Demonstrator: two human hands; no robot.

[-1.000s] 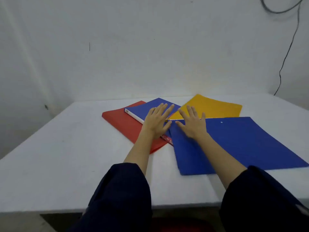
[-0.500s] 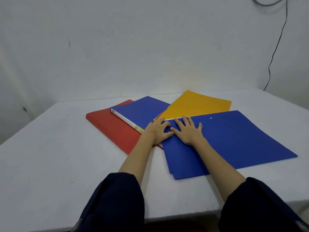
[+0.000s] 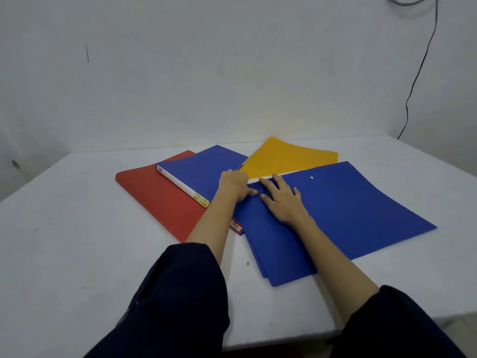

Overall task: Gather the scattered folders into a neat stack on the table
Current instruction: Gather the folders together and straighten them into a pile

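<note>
Four folders lie fanned out on the white table (image 3: 77, 228). A red folder (image 3: 160, 200) is at the left, with a blue folder with a white spine (image 3: 204, 171) lying on it. A yellow folder (image 3: 289, 158) is at the back. A large blue folder (image 3: 361, 210) spreads out to the right, overlapping the others. My left hand (image 3: 233, 186) is curled at this folder's far left corner, thumb on top and fingers hidden over the edge. Beside it, my right hand (image 3: 281, 200) lies flat on the same folder with its fingers spread.
The table's near edge (image 3: 271, 339) runs just in front of my dark sleeves. A white wall stands close behind the table, with a black cable (image 3: 413, 86) hanging down it at the right. A barcode label (image 3: 236, 225) shows under the large blue folder's left edge.
My left hand went from flat with spread fingers to curled at the large blue folder's corner. My right hand stayed flat on that folder. The view shifted a little.
</note>
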